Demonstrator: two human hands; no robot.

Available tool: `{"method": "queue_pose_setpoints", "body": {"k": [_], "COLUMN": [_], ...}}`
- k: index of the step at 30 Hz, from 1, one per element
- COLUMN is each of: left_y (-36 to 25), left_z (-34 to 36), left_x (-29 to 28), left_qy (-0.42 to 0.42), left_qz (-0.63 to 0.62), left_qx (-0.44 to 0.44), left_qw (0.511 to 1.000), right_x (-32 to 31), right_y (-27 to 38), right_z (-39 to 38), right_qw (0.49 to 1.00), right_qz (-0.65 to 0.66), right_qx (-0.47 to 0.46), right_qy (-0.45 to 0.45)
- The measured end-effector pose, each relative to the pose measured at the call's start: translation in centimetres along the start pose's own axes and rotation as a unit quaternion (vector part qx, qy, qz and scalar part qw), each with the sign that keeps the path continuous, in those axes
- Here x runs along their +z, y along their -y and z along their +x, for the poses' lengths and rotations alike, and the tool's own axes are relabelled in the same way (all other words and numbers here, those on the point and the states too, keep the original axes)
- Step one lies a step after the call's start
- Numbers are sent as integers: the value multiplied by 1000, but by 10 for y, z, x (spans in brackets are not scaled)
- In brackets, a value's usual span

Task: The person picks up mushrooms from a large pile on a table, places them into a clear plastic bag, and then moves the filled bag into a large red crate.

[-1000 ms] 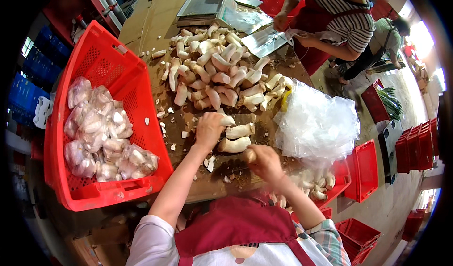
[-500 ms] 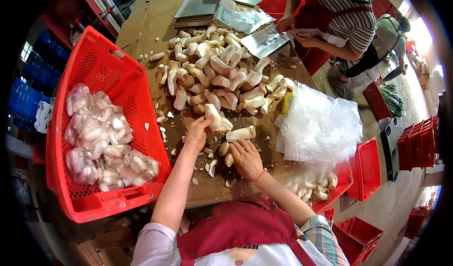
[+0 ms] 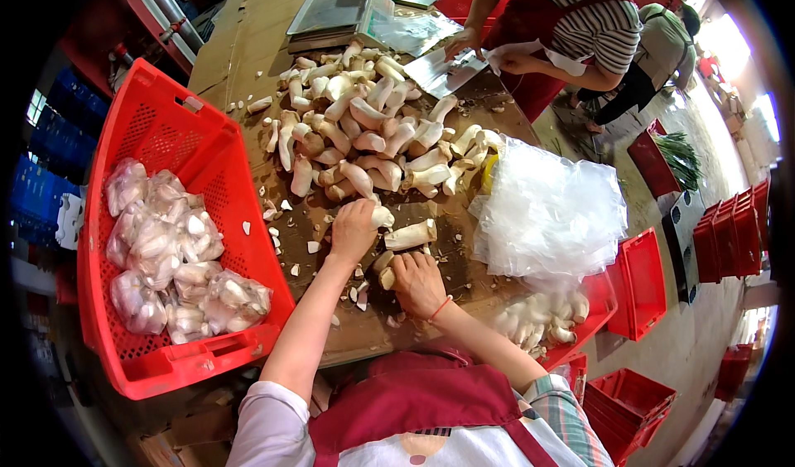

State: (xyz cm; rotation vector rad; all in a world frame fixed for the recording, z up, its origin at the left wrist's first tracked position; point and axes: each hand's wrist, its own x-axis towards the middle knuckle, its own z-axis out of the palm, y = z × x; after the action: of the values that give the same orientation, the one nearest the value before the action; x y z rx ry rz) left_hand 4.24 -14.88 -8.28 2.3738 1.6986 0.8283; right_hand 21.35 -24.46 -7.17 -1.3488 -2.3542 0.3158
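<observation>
- Red plastic crate (image 3: 186,359) at my far left, its perforated walls around a pile of clear bags (image 3: 161,256) filled with pale pieces.
- My left hand (image 3: 354,231), over the brown tabletop (image 3: 377,339), is closed around a mushroom (image 3: 382,217); its pale end shows past my fingers.
- Just beyond that hand spreads a heap of thick-stemmed mushrooms (image 3: 364,140).
- Two stubby pieces (image 3: 387,278) are at the fingertips of my right hand (image 3: 416,285), which is palm down, fingers bent; I cannot tell whether it grips anything.
- Beyond those fingers a loose mushroom (image 3: 411,234) lies on its side.
- Right of the heap, clear plastic sheets (image 3: 551,210) sit piled up.
- Nearer me, a second crate (image 3: 598,305), also red, holds more mushrooms (image 3: 538,322).
</observation>
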Motion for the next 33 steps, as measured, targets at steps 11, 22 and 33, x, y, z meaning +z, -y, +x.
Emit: {"method": "queue_pose_setpoints", "body": {"k": [11, 22, 33], "left_y": [-24, -19, 30], "left_z": [11, 15, 116], "left_x": [-33, -54, -56], "left_qy": [321, 186, -78], "left_qz": [-539, -666, -415], "left_qx": [-314, -285, -313], "left_qw": [712, 664, 851], "right_x": [-13, -55, -24], "right_y": [-43, -37, -47], "right_z": [-11, 61, 220], "right_qw": [586, 616, 923], "right_qz": [661, 723, 267], "right_qx": [454, 306, 124], "right_qy": [-111, -64, -248]}}
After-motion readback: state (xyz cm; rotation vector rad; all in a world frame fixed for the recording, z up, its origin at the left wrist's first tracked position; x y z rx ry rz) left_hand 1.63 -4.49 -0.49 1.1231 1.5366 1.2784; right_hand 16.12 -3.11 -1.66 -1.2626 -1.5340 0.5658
